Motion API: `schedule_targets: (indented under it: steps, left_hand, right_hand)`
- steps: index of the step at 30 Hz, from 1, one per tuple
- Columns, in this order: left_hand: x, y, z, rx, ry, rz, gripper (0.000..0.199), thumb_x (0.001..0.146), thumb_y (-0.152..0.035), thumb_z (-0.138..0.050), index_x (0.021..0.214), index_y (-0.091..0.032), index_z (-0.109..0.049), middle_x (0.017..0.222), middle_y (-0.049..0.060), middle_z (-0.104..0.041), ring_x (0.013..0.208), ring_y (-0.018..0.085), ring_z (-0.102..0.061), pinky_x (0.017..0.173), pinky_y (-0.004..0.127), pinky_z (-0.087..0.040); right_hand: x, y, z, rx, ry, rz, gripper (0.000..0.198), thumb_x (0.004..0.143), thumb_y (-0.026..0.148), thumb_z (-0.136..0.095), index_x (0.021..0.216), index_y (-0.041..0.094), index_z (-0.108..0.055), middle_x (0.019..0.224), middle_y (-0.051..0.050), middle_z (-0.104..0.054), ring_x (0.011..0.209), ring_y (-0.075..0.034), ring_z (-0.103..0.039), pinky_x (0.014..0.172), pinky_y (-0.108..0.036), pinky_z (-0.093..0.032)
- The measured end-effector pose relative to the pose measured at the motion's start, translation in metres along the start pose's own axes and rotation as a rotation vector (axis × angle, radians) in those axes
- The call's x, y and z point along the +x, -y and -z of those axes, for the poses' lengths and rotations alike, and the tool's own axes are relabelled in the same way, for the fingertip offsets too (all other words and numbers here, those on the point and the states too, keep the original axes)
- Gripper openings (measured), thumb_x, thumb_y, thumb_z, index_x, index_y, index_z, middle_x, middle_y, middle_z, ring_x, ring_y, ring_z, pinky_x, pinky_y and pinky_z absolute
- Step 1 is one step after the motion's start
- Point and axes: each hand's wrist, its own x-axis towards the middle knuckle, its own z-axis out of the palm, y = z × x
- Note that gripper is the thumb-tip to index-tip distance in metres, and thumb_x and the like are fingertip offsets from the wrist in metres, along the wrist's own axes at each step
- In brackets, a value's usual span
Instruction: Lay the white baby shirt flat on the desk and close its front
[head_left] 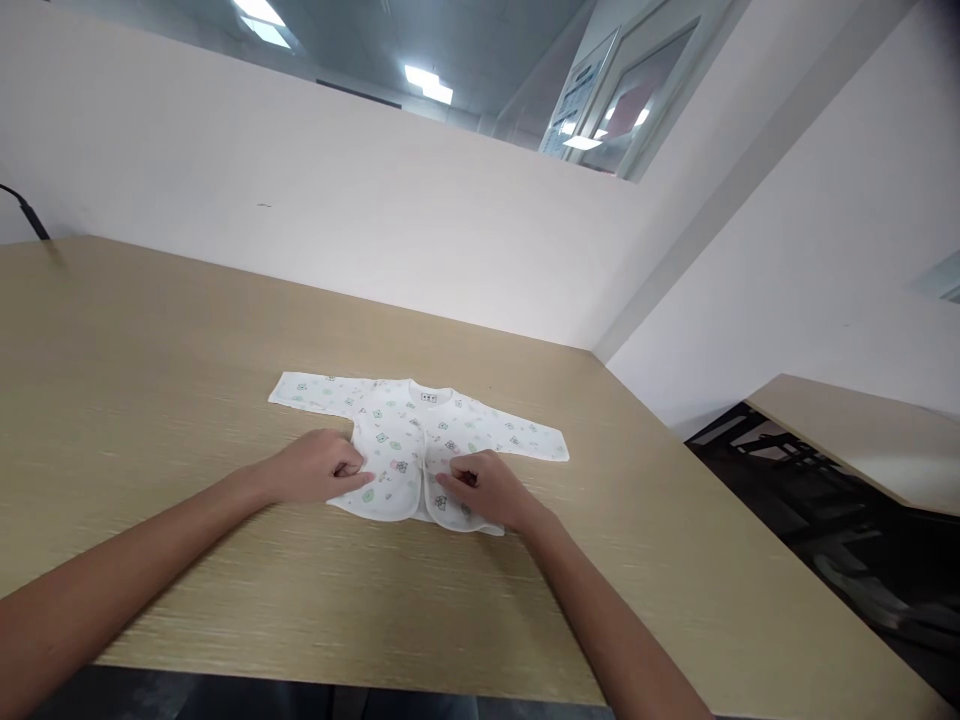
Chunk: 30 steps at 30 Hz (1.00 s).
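A white long-sleeved baby shirt (397, 450) with small green and grey prints lies spread flat on the wooden table, its neck turned away from me and both sleeves stretched out sideways. The front opening runs down the middle, with its rounded lower corners slightly parted. My left hand (319, 468) is closed at the shirt's left side edge, fingers curled and thumb lying on the cloth. Over the lower right front panel, my right hand (491, 488) is also curled, its thumb close to the front opening. The fingertips of both hands are partly hidden.
The pale wooden table (187, 330) reaches a white wall (337, 200) at the back, with a glass window (450, 60) above. A black cable (30, 215) shows at the far left. Past the table's right edge are another tabletop (855, 440) and dark objects beneath it.
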Motion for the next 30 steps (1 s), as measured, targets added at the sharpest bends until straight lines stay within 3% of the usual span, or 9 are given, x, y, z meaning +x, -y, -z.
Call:
schedule_targets:
  steps: [30]
  left_hand:
    - [-0.0003,0.0019,-0.0023,0.024,-0.002,-0.005,0.049,0.099,-0.042,-0.05,0.062,-0.017,-0.03,0.057,-0.004,-0.027,0.054,0.01,-0.024,0.055,0.03,-0.016]
  right_hand:
    - [0.0003,-0.0015,-0.0002,-0.013,0.031,0.0,0.047,0.098,0.044,-0.052,0.065,0.018,-0.031,0.059,0.004,-0.033,0.058,-0.01,-0.025,0.053,-0.026,-0.02]
